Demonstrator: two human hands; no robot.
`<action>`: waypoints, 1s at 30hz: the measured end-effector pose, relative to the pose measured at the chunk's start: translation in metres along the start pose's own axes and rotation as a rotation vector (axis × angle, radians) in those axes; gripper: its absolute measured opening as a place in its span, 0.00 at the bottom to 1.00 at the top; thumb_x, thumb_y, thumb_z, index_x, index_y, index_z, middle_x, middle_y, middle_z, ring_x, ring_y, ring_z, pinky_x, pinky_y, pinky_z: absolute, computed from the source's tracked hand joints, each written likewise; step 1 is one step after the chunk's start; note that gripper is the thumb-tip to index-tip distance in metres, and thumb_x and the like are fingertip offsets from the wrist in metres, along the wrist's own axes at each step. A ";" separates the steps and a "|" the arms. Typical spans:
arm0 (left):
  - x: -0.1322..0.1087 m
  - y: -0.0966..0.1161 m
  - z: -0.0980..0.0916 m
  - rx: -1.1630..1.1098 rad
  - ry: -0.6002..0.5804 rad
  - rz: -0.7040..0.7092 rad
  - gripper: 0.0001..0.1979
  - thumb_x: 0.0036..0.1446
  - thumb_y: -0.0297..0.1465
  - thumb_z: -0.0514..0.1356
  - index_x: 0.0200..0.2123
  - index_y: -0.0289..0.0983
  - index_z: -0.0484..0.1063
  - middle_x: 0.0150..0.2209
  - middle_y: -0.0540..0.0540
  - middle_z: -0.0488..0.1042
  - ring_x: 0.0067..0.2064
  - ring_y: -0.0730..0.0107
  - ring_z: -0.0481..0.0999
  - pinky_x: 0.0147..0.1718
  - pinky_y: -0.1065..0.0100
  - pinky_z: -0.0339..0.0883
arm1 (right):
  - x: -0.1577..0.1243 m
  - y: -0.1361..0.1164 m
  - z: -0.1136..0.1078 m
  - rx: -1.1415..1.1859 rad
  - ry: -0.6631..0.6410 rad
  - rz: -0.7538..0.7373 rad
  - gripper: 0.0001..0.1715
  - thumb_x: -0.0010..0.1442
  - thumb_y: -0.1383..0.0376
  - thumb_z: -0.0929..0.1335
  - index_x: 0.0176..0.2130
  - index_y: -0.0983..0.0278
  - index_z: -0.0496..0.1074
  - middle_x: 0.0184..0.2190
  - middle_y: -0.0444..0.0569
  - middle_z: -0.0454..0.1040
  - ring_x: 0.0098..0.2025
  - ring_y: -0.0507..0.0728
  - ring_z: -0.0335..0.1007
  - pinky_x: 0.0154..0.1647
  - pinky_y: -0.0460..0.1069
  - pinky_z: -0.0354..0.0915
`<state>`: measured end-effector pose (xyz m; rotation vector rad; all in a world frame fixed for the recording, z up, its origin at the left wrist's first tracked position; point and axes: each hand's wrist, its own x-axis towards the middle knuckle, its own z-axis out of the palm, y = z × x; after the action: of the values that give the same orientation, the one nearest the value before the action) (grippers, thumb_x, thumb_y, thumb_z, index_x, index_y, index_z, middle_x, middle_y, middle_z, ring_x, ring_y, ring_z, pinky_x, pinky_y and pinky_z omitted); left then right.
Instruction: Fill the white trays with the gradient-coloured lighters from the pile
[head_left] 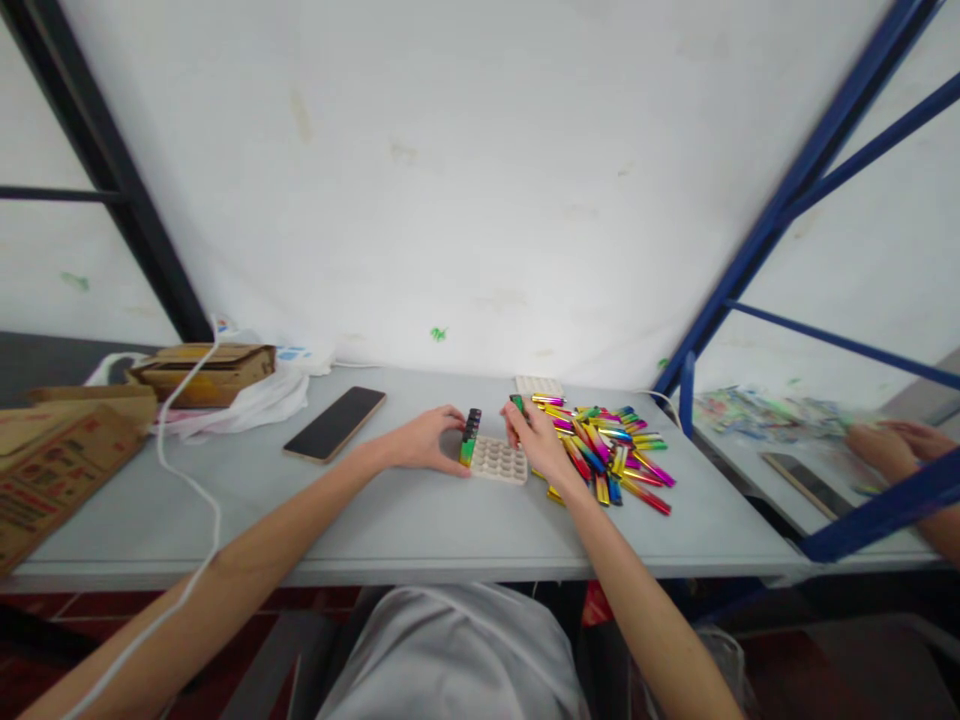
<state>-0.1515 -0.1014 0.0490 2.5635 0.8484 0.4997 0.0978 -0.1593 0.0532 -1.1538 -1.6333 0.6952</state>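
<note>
One lighter (517, 402) is getting pinched in my right hand (541, 440); my left hand (421, 440) is curling half-open around a row (471, 437) (can't tell if gripping) in the tray (501, 461) between them, pile (615, 450) lying rightward.

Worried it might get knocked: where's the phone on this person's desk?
In the head view, the phone lies on the desk, left of the left hand and right of the white bag.

Phone (335, 424) left of tray (501, 461), lighter pile (615, 436) right
</note>
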 end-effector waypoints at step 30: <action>0.001 0.008 0.001 -0.003 -0.039 0.058 0.34 0.50 0.57 0.74 0.52 0.39 0.82 0.57 0.40 0.76 0.59 0.48 0.77 0.62 0.58 0.68 | -0.002 -0.005 -0.032 -0.613 -0.324 -0.194 0.07 0.72 0.66 0.70 0.48 0.65 0.77 0.40 0.52 0.81 0.41 0.58 0.76 0.47 0.50 0.66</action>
<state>-0.1465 -0.1071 0.0519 2.5925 0.7612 0.4668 0.1264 -0.1657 0.0679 -1.3223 -2.2974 0.2610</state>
